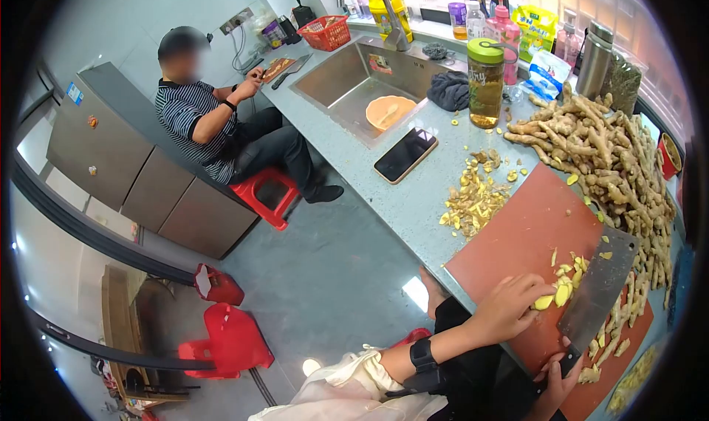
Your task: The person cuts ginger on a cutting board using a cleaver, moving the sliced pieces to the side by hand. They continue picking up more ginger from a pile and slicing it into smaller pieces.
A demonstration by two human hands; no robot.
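Note:
My left hand [508, 307], with a dark band on its wrist, bends over the red-brown cutting board [509, 229]. Its fingertips press together on a piece of ginger [543, 302] with a yellow cut face. More yellow ginger slices [567, 282] lie beside it, next to the blade. My right hand [560, 380] is wrapped round the dark handle of a cleaver [600, 292], whose broad blade reaches across the board. Whole ginger roots [591, 144] are heaped at the board's far side, and smaller ginger pieces [628, 310] lie right of the blade.
Ginger trimmings [476, 196], a phone [405, 155] and a green-lidded bottle [485, 85] stand or lie along the counter. Beyond is a sink [332, 81] holding a peach-coloured bowl [390, 112]. Another person [192, 118] sits on a red stool [266, 192], hands at a second board [279, 68].

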